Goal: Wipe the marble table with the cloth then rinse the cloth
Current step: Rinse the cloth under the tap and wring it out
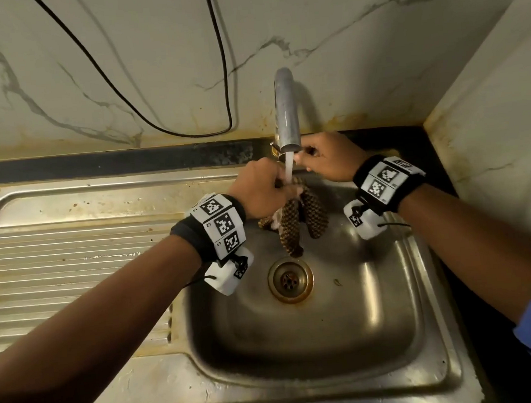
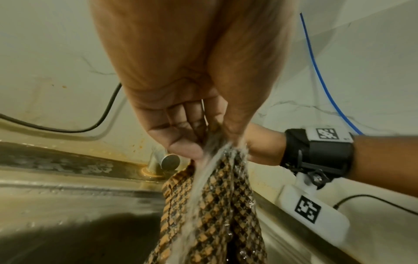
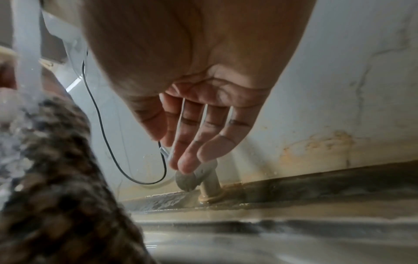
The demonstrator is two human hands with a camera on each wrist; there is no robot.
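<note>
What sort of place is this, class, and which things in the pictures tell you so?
Most likely a home kitchen: a stainless steel sink with a ribbed draining board, a tap running onto a checked cloth, and marble-patterned wall panels behind.

White marble-patterned wall panels with grey veins rise behind a stainless steel sink, meeting a side wall at the right corner. Yellowish-brown stains run along the wall's lower edge. A black cable loops down the panel. A ribbed draining board lies left of the basin, a dark strip behind it.
</note>
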